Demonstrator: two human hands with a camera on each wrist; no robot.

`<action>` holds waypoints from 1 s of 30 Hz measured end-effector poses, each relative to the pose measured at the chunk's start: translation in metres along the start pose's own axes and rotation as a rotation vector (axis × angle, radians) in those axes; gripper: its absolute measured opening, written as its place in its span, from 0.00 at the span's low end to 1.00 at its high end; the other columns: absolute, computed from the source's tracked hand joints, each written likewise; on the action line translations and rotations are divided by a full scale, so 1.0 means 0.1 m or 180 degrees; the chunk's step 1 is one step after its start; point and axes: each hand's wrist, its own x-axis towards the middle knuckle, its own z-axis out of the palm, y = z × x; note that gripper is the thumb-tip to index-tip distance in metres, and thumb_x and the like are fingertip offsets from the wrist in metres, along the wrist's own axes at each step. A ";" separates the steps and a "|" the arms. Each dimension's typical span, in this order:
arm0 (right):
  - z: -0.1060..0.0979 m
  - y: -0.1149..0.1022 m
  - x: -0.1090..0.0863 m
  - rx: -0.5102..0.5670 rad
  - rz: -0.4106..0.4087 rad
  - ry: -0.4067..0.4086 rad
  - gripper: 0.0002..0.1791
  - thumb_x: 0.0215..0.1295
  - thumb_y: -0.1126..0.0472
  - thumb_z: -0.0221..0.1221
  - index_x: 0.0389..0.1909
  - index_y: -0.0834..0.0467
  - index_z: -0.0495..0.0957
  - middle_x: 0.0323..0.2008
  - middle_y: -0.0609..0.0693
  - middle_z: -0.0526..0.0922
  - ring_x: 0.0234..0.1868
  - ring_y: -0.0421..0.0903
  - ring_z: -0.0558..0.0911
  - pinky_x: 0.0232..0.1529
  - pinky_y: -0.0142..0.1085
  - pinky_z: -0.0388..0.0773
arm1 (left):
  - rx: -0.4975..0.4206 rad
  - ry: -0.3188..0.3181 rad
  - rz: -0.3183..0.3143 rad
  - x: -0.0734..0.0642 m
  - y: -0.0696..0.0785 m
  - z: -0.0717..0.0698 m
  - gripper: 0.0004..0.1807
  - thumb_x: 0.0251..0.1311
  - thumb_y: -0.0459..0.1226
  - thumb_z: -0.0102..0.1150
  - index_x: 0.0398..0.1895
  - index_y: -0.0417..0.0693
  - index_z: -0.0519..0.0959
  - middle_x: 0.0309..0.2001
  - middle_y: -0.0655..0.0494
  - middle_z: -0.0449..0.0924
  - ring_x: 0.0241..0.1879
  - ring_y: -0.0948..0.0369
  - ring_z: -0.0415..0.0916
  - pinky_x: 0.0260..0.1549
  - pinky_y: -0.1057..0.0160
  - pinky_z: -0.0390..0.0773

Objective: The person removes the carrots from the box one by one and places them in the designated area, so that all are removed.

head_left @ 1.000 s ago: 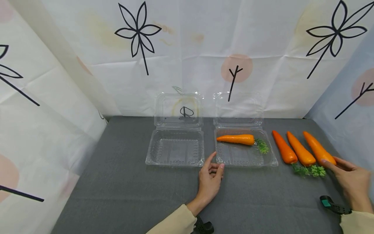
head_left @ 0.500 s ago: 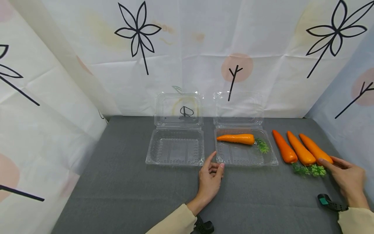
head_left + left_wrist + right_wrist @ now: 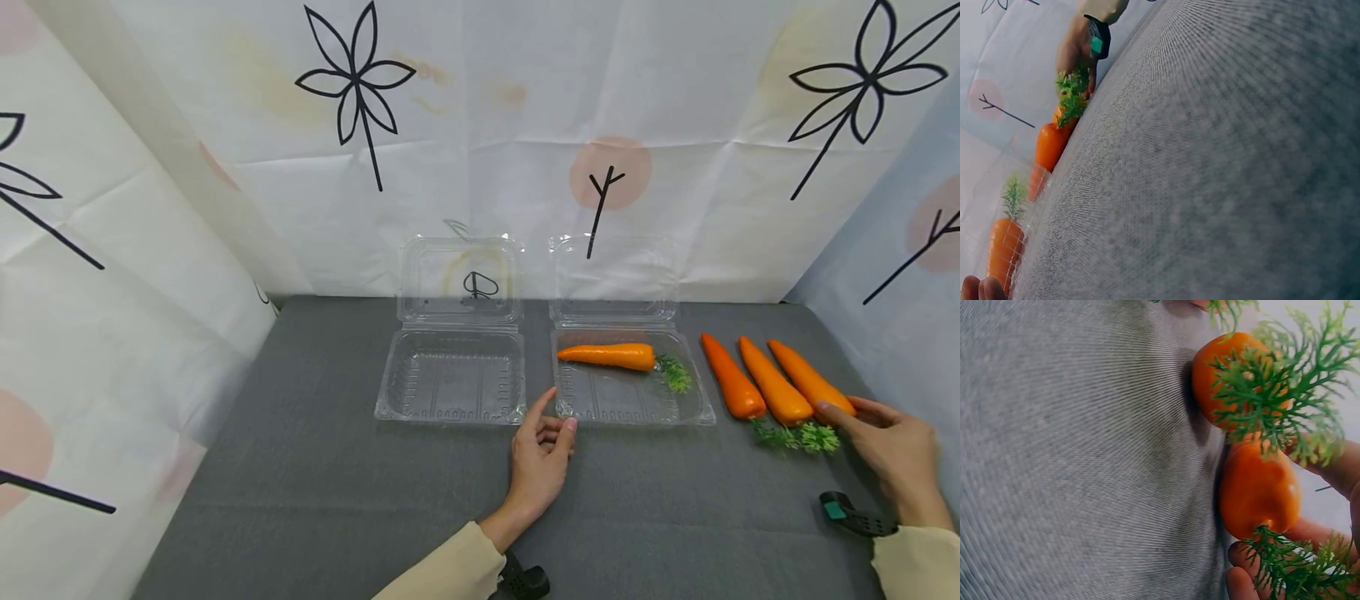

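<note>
In the head view my right hand (image 3: 896, 454) grips the thick end of the rightmost orange carrot (image 3: 806, 375). The right wrist view has its thumb on one side of this carrot (image 3: 1260, 490) and fingers on the other, with green leaves hanging below. My left hand (image 3: 538, 462) rests at the front left corner of the right clear plastic container (image 3: 615, 404), index finger stretched along the corner and thumb near the front edge. Inside that container a carrot (image 3: 607, 356) lies sideways, leaves to the right. Its lid stands raised behind.
Two more carrots, a redder one (image 3: 731, 379) and an orange one (image 3: 776, 383), lie side by side left of the gripped carrot. A second clear container (image 3: 457, 392) with a raised lid stands to the left. Patterned cloth walls (image 3: 480, 192) border the grey table (image 3: 315, 467).
My right hand has shifted the rightmost carrot slightly left, closer to its neighbour, mostly in the first half second. The left hand has stayed put.
</note>
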 end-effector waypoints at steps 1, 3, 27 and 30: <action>-0.01 -0.01 -0.01 -0.0003 -0.0005 0.0001 0.40 0.72 0.47 0.59 0.69 0.76 0.64 0.61 0.78 0.69 0.49 0.69 0.71 0.22 0.33 0.65 | 0.0002 -0.0001 0.0002 0.00 0.00 0.00 0.29 0.72 0.39 0.60 0.74 0.48 0.67 0.36 0.54 0.80 0.29 0.63 0.79 0.27 0.68 0.79; -0.02 -0.02 -0.01 -0.0018 -0.0017 0.0010 0.40 0.72 0.48 0.58 0.69 0.77 0.64 0.62 0.78 0.68 0.49 0.69 0.72 0.22 0.34 0.66 | 0.0004 0.0000 0.0007 0.00 0.00 0.00 0.29 0.72 0.39 0.60 0.74 0.48 0.67 0.36 0.54 0.80 0.29 0.63 0.79 0.27 0.68 0.79; -0.17 -0.55 -0.24 -0.0113 -0.0833 0.0148 0.37 0.73 0.49 0.60 0.69 0.74 0.66 0.65 0.77 0.68 0.60 0.72 0.70 0.48 0.60 0.71 | -0.0007 0.0011 0.0032 0.01 -0.03 0.00 0.30 0.72 0.38 0.60 0.74 0.47 0.66 0.36 0.53 0.80 0.29 0.60 0.81 0.28 0.67 0.80; -0.13 -0.69 -0.30 -0.0061 -0.1128 0.0056 0.38 0.70 0.47 0.63 0.69 0.71 0.69 0.65 0.74 0.70 0.60 0.70 0.71 0.48 0.57 0.70 | -0.0003 0.0015 0.0036 0.01 -0.03 0.00 0.30 0.72 0.38 0.60 0.74 0.47 0.66 0.36 0.53 0.80 0.29 0.59 0.81 0.28 0.67 0.80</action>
